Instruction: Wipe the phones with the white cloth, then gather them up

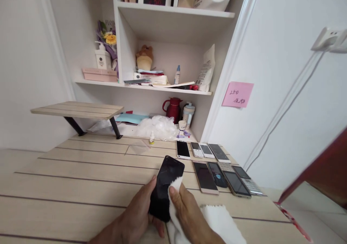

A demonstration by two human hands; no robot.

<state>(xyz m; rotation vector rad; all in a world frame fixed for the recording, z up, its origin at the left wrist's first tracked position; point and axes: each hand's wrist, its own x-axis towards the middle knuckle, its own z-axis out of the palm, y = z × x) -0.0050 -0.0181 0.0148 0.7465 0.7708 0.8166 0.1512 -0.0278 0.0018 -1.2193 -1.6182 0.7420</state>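
One left hand (130, 211), one right hand (189, 209). One phone (165, 184) in hand. On the worktop (81, 200), four phones (206, 150) in the back row, at least five phones (205, 177) in the front group, overlapped, exact number hard to tell. One white cloth (219, 222). One pink sticky note (238, 94). One red jug (172, 110). One pump bottle (102, 58). One plush bear (144, 58)

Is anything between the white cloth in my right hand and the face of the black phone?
Nothing visible: the white cloth in the right hand lies directly against the black smartphone, which the left hand grips.
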